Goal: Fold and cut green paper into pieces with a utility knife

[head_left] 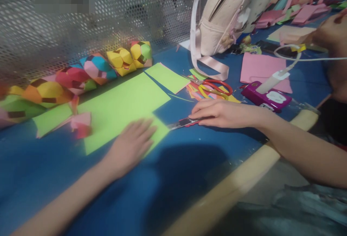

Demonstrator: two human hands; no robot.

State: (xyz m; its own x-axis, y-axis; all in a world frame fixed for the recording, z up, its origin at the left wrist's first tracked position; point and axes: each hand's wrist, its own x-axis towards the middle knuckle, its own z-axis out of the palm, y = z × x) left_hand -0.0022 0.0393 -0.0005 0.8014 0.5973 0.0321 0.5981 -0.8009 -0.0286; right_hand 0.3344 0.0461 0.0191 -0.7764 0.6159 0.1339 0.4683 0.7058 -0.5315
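Observation:
My left hand (128, 145) lies flat, fingers stretched out and a little blurred, on a lime-green sheet of paper (121, 102). Closed around a red-and-black box cutter (184, 122) is my right hand (225, 114). The cutter's blade reaches left to the corner of the green paper under my left hand. Beyond the sheet lies a smaller green piece (166, 77), with a thin green strip (180, 98) nearby. Red-handled scissors (214, 85) rest on coloured paper scraps behind my right hand.
Folded paper balls (93, 68) line the metal mesh (114, 15) at the back. A pale bag (219, 22) stands behind pink paper sheets (261, 68) and a purple power adapter (267, 96). Another person's hand (330, 30) is at right. A yellowish edge (244, 176) borders the blue table (108, 207).

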